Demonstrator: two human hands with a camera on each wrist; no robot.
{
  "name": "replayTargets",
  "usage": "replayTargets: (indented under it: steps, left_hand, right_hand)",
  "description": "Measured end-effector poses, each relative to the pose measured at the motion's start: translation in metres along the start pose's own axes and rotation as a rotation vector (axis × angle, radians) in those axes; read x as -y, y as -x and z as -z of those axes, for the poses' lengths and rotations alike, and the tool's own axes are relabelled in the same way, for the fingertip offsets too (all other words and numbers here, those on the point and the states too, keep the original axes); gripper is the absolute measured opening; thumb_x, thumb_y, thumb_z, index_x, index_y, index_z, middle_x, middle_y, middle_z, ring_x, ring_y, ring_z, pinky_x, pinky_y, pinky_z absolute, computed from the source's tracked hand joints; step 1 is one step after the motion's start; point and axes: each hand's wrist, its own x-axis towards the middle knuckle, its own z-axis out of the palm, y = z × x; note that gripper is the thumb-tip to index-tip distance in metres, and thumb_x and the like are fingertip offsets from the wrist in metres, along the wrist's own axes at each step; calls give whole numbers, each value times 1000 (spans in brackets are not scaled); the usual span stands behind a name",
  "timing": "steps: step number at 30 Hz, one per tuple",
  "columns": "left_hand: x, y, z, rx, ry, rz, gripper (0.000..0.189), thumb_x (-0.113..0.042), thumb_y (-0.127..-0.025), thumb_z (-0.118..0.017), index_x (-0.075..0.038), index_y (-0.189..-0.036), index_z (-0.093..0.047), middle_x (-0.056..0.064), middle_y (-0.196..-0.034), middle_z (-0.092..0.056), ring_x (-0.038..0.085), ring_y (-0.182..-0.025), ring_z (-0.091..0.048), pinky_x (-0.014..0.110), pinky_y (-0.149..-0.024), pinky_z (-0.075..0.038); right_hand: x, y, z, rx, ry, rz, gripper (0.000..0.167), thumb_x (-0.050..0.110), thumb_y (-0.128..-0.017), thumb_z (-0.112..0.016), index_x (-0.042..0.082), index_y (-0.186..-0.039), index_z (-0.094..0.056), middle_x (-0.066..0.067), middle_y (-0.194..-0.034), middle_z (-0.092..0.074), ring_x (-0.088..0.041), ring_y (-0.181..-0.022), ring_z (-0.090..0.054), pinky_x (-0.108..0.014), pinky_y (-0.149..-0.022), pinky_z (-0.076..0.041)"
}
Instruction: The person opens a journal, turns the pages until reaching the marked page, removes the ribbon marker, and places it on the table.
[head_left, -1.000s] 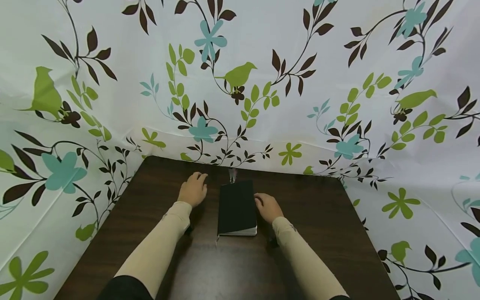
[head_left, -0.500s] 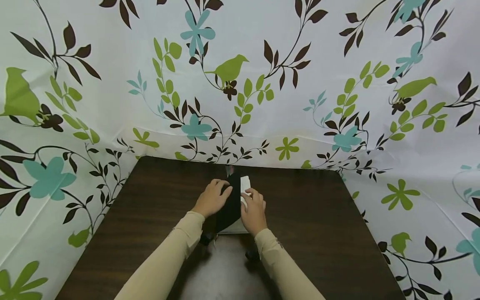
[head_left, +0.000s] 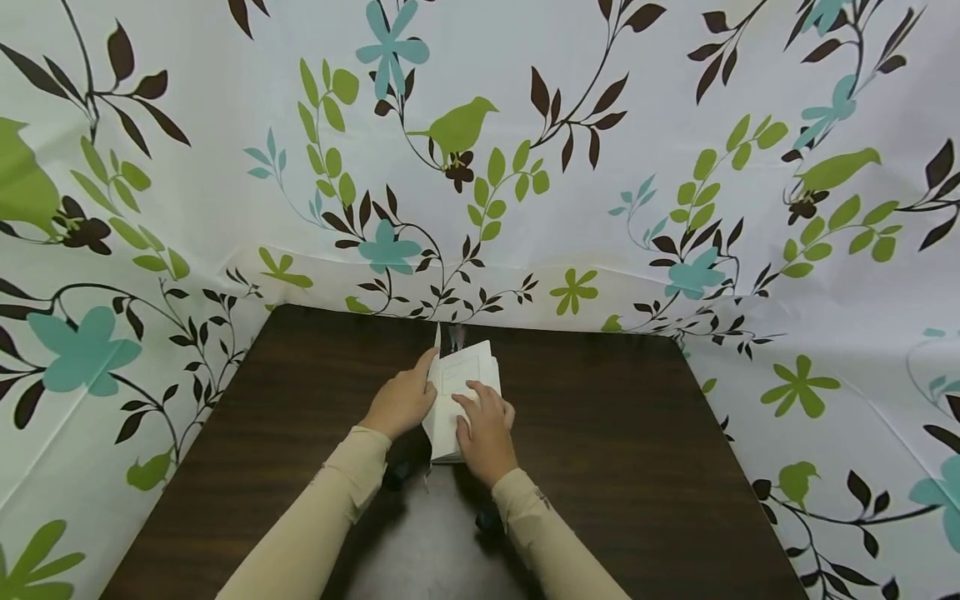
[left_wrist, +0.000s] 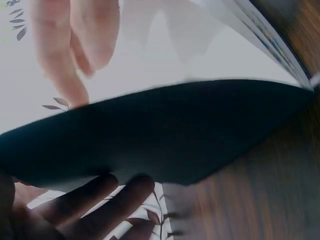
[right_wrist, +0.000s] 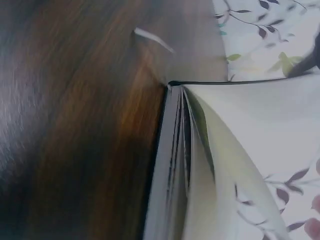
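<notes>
A black-covered notebook point(head_left: 465, 375) lies opened on the dark wooden table, white pages showing. My left hand point(head_left: 401, 400) grips its front cover, which stands raised at the left; in the left wrist view the left fingers point(left_wrist: 135, 192) lie against the dark outer side of the cover point(left_wrist: 165, 125). Over the pages, my right hand point(head_left: 486, 433) rests with loosely bent, spread fingers near the middle of the page. Right fingertips point(right_wrist: 314, 225) show at the edge of the right wrist view, beside a curling page point(right_wrist: 235, 165). The left thumb is mostly hidden.
Just beyond the notebook, a small clear item point(head_left: 455, 335) sits near the back edge of the table point(head_left: 600, 450). A thin ribbon point(right_wrist: 152, 39) trails from the notebook's lower end. Patterned fabric point(head_left: 555, 208) with leaves and birds hangs around the table.
Both hands have come in from either side to the notebook. The closed cover has been lifted and swung left, exposing white pages; the right hand has moved onto them.
</notes>
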Motion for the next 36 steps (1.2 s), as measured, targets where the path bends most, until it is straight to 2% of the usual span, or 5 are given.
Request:
replayTargets:
  steps: [9, 18, 27, 30, 36]
  left_hand:
    - [36, 15, 15, 57, 26, 12, 39, -18, -104, -53, -11, -142, -57, 15, -97, -72, 19, -63, -55, 37, -57, -45]
    - [75, 21, 17, 50, 168, 32, 40, -15, -103, -57, -8, -143, -58, 23, -140, -59, 40, -127, -57, 58, -100, -45]
    - [86, 31, -12, -46, 342, 121, 42, -7, -102, -43, -9, -140, -61, 18, -103, -67, 18, -64, -49, 40, -76, -45]
    - [85, 31, -12, -69, 345, 119, 40, -8, -103, -45, -9, -139, -61, 19, -116, -68, 24, -77, -58, 44, -85, -47]
    - [85, 31, -11, -71, 351, 113, 38, -12, -104, -48, -10, -140, -60, 20, -142, -58, 36, -119, -58, 56, -101, -43]
  right_hand:
    - [-23, 20, -11, -56, -222, -246, 40, 0, -93, -64, 2, -132, -60, -21, -145, -41, -40, -127, -41, -55, -96, -46]
    - [-28, 30, -14, -109, -342, -415, 52, 5, -97, -61, 4, -146, -44, -18, -129, -47, -29, -113, -49, -49, -91, -49]
    - [-26, 41, -18, -131, -348, -500, 47, 8, -100, -62, 3, -145, -49, -19, -126, -60, -34, -109, -58, -53, -90, -46]
    - [-27, 41, -18, -141, -349, -506, 45, 8, -99, -65, 3, -142, -53, -21, -132, -60, -38, -112, -59, -57, -94, -44]
    - [-30, 35, -17, -137, -375, -533, 47, 9, -93, -74, 5, -137, -59, -3, -83, -58, -19, -76, -51, -41, -77, -44]
